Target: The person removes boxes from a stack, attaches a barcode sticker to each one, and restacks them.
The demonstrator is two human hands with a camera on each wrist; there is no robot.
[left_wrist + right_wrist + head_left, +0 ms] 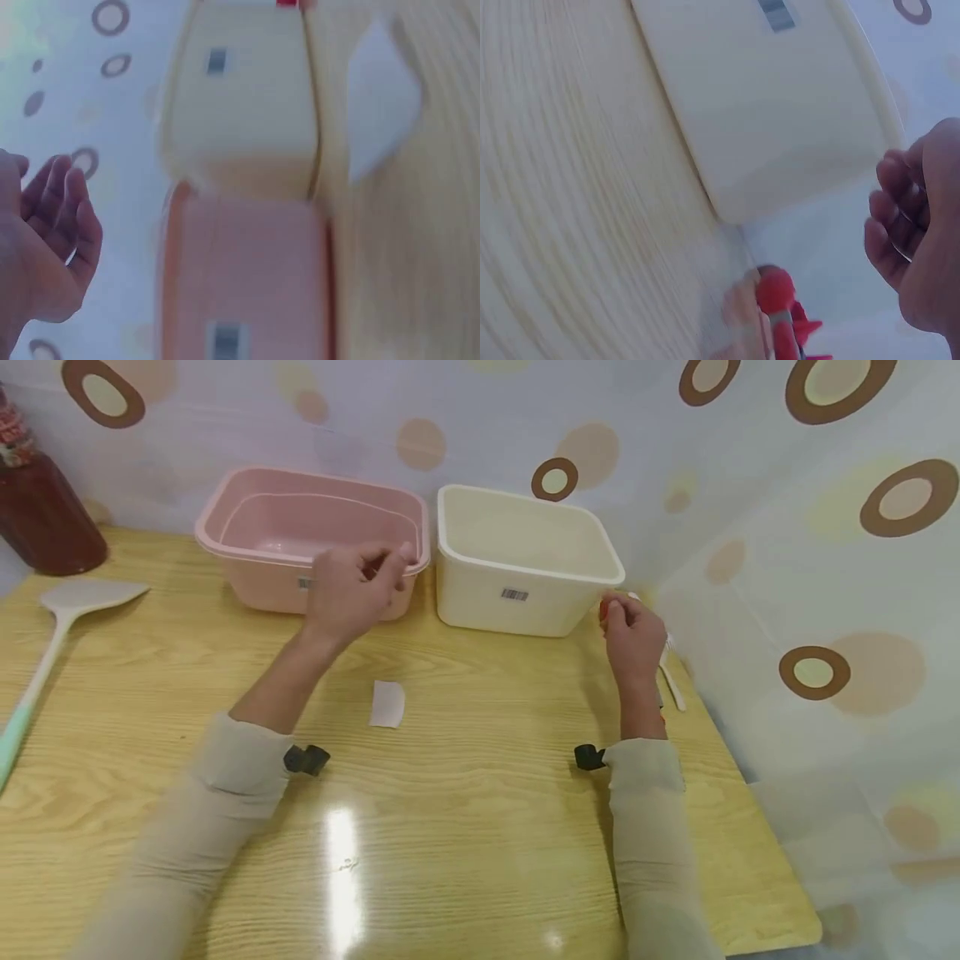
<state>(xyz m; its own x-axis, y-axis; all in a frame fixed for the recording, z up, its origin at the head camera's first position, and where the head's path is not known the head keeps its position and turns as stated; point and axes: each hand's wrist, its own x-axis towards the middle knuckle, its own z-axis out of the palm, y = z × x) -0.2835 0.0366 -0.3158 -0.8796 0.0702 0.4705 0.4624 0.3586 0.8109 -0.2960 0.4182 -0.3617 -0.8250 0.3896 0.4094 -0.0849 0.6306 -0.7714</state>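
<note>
My left hand [352, 585] is raised over the front right rim of a pink plastic bin [258, 581], with its fingers loosely curled. In the left wrist view the same hand [52, 232] shows nothing between fingers and palm. Close to the right end of a cream plastic bin [480, 610] is my right hand [636, 639], its fingers bent and holding nothing in the right wrist view. Red-ended items [776, 291] lie beyond the cream bin's corner, partly hidden behind that hand in the head view. Both bins stand side by side, each with a barcode label.
A white piece of paper [387, 704] lies on the wooden table. At the left are a spatula [56, 631] with a mint handle and a dark red bottle [52, 518]. A white fork [672, 681] lies near the right edge, beside a patterned curtain [750, 610].
</note>
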